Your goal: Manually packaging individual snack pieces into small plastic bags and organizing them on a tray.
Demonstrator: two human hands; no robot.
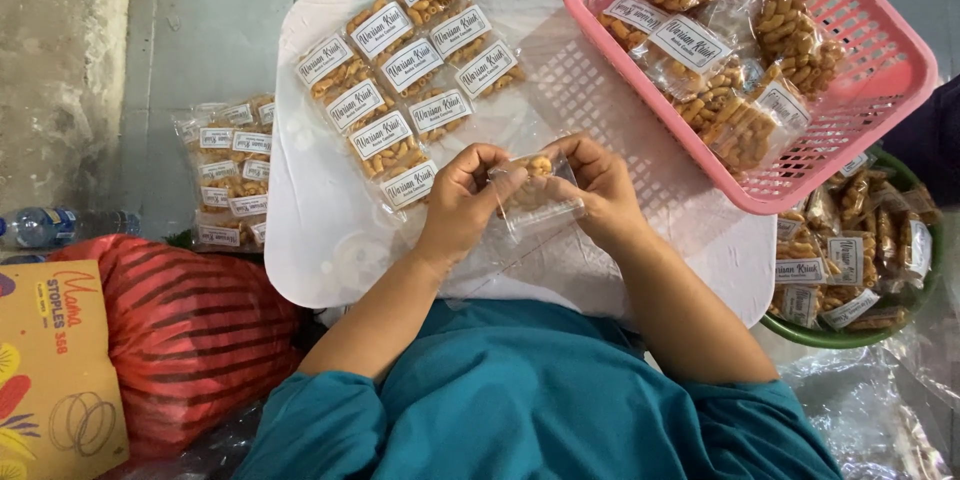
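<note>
- At the far left a clear water bottle (45,226) lies on the floor beside a red striped bag (190,335) and a yellow cardboard box (55,370); a small pile of labelled snack packets (228,172) rests on the floor just beside the white tray table (320,240).
- On the table a neat block of finished packets (405,80) lies in rows, each with a white label on top; it sits near the left hand (462,202), just beyond its knuckles.
- The left hand is curled nearly closed, thumb and fingertips pinching the left edge of a small clear packet of fried snacks (535,195); the packet hangs just above the table, between both hands.
- The right hand (600,190) is likewise curled, gripping the packet's right edge; the step in hand appears to be handling a single packet, which seems to carry no label yet; the next move likely calls for a steady two-handed pinch so the contents stay level.
- Further right a pink plastic basket (860,100) holds loose packets; a green bowl (850,335) below it holds more, well apart from the hands.
</note>
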